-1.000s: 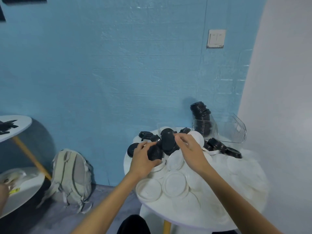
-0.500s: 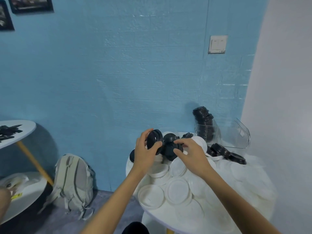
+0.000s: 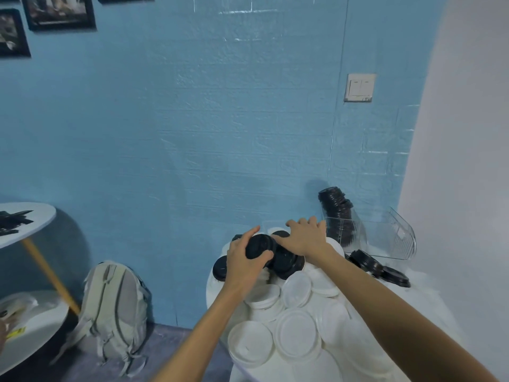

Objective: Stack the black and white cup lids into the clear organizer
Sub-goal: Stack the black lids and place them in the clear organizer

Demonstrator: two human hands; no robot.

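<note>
Left hand (image 3: 243,260) grips black lid (image 3: 259,245) on edge (face toward camera); right hand (image 3: 304,239) lies flat, open.

A lived-in room: blue wall (image 3: 220,119), framed pictures (image 3: 57,12), backpack (image 3: 115,304) on floor.

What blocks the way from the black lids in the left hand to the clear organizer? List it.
The right hand and its forearm lie directly between the black lids gripped by the left hand and the clear organizer. The organizer's near compartment already holds a tall black stack.

Single head view, looking forward-down over table (image 3: 220,293), facing wall.
</note>
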